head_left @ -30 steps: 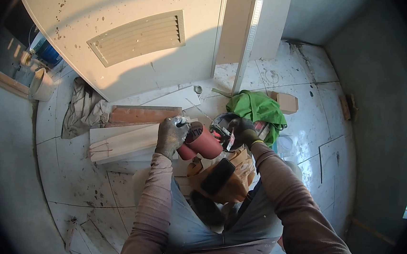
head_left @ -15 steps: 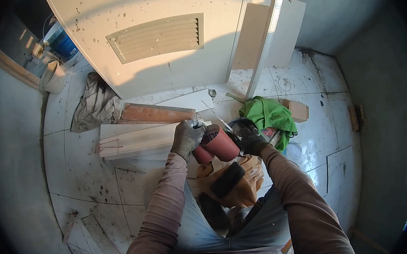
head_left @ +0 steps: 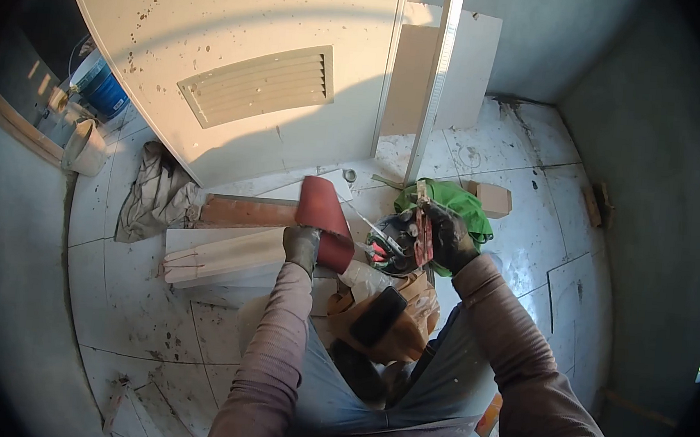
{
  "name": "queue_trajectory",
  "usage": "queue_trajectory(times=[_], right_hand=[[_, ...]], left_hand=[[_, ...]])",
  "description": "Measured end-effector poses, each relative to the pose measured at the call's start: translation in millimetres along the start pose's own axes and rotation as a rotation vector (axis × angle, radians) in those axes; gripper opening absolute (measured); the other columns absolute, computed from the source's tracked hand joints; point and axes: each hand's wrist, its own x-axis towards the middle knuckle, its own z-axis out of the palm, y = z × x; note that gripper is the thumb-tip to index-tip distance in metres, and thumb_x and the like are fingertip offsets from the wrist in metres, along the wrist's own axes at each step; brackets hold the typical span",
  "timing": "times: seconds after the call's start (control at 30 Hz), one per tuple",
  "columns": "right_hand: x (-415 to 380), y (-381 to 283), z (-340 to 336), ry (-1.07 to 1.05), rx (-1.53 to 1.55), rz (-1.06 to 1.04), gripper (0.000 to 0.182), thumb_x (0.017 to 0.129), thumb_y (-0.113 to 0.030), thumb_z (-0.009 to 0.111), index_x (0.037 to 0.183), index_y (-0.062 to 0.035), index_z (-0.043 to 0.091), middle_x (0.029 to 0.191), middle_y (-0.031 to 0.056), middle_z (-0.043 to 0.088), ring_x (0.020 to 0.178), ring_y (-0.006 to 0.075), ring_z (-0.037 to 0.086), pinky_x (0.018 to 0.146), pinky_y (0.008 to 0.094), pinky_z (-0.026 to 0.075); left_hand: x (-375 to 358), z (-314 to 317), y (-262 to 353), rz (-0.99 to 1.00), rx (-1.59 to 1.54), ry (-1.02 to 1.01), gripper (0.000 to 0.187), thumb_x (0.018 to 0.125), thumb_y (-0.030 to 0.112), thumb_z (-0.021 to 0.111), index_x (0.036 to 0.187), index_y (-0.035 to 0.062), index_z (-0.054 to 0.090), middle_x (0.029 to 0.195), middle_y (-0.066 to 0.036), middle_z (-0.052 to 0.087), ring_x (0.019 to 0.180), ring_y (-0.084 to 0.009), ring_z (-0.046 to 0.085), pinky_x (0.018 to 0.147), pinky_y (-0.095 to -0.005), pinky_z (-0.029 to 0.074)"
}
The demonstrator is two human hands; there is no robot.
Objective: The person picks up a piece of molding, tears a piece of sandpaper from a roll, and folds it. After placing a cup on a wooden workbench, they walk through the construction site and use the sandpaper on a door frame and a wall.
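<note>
My gloved left hand is closed around the edge of a curled sheet of red sandpaper, which stands up above the knuckles and bends to the right. My gloved right hand grips a narrow red tool with a pale, dirty upper end; its exact kind is hard to make out. Directly left of that hand is a dark container with several tools in it, one a long pale strip poking out. Behind the right hand a green cloth lies bunched.
A brown bag with a black object on top sits between my legs. White boards and an orange-brown tile lie at left. A louvred door panel stands ahead, beside a small box and a grey rag.
The sandpaper has swung up and left in my left hand, unrolling from its tube shape. My right hand has risen out of the container with the red tool. The view has shifted slightly right.
</note>
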Motion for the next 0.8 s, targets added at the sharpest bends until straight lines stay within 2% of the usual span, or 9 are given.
queue_trajectory(times=[0.07, 0.27, 0.33, 0.4, 0.47, 0.5, 0.6, 0.73, 0.8], right_hand=[[-10, 23, -14, 0.094, 0.127, 0.002, 0.032, 0.101, -0.021, 0.049, 0.125, -0.0006, 0.055, 0.104, 0.009, 0.065, 0.088, 0.0173, 0.064, 0.082, 0.032, 0.054], [-49, 9, 63, -0.375, 0.153, 0.134, 0.039, 0.102, -0.027, 0.046, 0.128, 0.0017, 0.052, 0.11, 0.0113, 0.064, 0.091, 0.0175, 0.064, 0.084, 0.0298, 0.052], [-44, 5, 78, -0.557, -0.85, -0.738, 0.041, 0.103, -0.031, 0.045, 0.13, -0.0011, 0.052, 0.114, 0.0108, 0.063, 0.094, 0.0173, 0.064, 0.085, 0.0285, 0.052], [-32, 38, 52, -0.532, -1.077, -0.917, 0.04, 0.103, -0.033, 0.045, 0.129, -0.0043, 0.052, 0.118, 0.0113, 0.061, 0.097, 0.0172, 0.063, 0.084, 0.0284, 0.053], [-29, 39, 46, -0.284, -0.02, 0.103, 0.037, 0.102, -0.032, 0.048, 0.127, -0.005, 0.052, 0.119, 0.0128, 0.061, 0.096, 0.018, 0.063, 0.081, 0.0299, 0.055], [-27, 33, 46, -0.285, -0.024, 0.104, 0.037, 0.102, -0.032, 0.048, 0.127, -0.005, 0.052, 0.119, 0.0128, 0.061, 0.096, 0.018, 0.063, 0.081, 0.0299, 0.055], [-26, 13, 57, 0.327, -0.12, 0.179, 0.028, 0.101, -0.027, 0.052, 0.118, -0.0044, 0.053, 0.089, 0.0083, 0.064, 0.067, 0.0161, 0.063, 0.065, 0.03, 0.056], [-32, 30, 79, 0.04, -0.129, -0.018, 0.024, 0.102, -0.021, 0.048, 0.116, -0.0024, 0.053, 0.089, 0.0094, 0.067, 0.062, 0.0153, 0.063, 0.057, 0.0294, 0.054], [-36, 29, 86, -0.05, -0.511, -0.093, 0.037, 0.102, -0.031, 0.047, 0.121, -0.0002, 0.049, 0.086, 0.0048, 0.064, 0.058, 0.0115, 0.06, 0.053, 0.0242, 0.048]], left_hand=[[-12, 16, 7, 0.239, 0.891, 0.209, 0.024, 0.075, 0.025, 0.069, 0.091, 0.0083, 0.073, 0.091, -0.018, 0.071, 0.084, -0.0331, 0.069, 0.073, -0.0417, 0.054], [-30, 33, 14, 0.263, 1.114, 0.053, 0.023, 0.068, 0.023, 0.066, 0.082, 0.0047, 0.071, 0.086, -0.019, 0.069, 0.082, -0.0364, 0.067, 0.076, -0.0444, 0.052], [-15, 30, 2, 0.495, 1.185, -0.122, 0.024, 0.067, 0.024, 0.068, 0.082, 0.0066, 0.072, 0.085, -0.017, 0.069, 0.08, -0.0342, 0.067, 0.073, -0.0434, 0.053], [-5, 28, 2, 0.589, 1.209, -0.153, 0.02, 0.071, 0.023, 0.067, 0.083, 0.0077, 0.072, 0.085, -0.016, 0.069, 0.079, -0.0322, 0.067, 0.072, -0.0419, 0.053], [0, 26, 2, 0.763, 1.236, -0.22, 0.014, 0.078, 0.02, 0.063, 0.083, 0.0099, 0.073, 0.084, -0.012, 0.069, 0.077, -0.028, 0.068, 0.069, -0.039, 0.053], [-16, 26, 24, 0.937, 1.31, -0.234, 0.015, 0.083, 0.017, 0.06, 0.083, 0.0073, 0.071, 0.082, -0.012, 0.07, 0.075, -0.0287, 0.068, 0.069, -0.0384, 0.052], [-30, 24, 43, 0.818, 1.087, -0.27, 0.016, 0.083, 0.019, 0.062, 0.081, 0.0044, 0.069, 0.08, -0.014, 0.069, 0.072, -0.0292, 0.067, 0.067, -0.0376, 0.051], [-60, 36, 74, 0.417, 0.856, -0.132, 0.016, 0.078, 0.021, 0.066, 0.079, 0.0046, 0.069, 0.079, -0.015, 0.068, 0.074, -0.0342, 0.065, 0.069, -0.0395, 0.051], [-60, 38, 74, 0.462, 0.873, -0.133, 0.017, 0.08, 0.019, 0.066, 0.082, 0.0024, 0.069, 0.078, -0.015, 0.069, 0.067, -0.0302, 0.064, 0.066, -0.0382, 0.05]])
